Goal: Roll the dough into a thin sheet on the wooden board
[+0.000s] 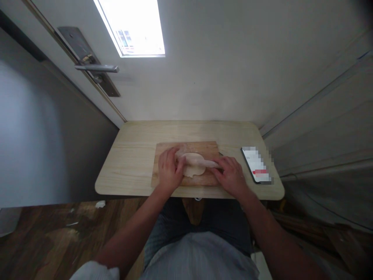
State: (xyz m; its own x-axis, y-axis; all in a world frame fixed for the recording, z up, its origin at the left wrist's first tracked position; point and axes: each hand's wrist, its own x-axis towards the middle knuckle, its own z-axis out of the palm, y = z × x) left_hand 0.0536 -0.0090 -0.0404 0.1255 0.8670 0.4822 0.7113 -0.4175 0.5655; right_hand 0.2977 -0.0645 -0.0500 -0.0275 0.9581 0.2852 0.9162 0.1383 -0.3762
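Note:
A pale, flattened piece of dough [194, 164] lies on a brown wooden board [210, 147] in the middle of a small light-wood table [136, 155]. My left hand [169, 168] rests on the dough's left edge with its fingers curled over it. My right hand [231, 175] grips the right end of a pale rolling pin [208, 163] that lies across the dough.
A phone [256, 165] with a lit screen lies on the table to the right of the board. A door with a metal handle [97, 69] stands behind the table at the left. A white wall is behind. Wooden floor shows at the lower left.

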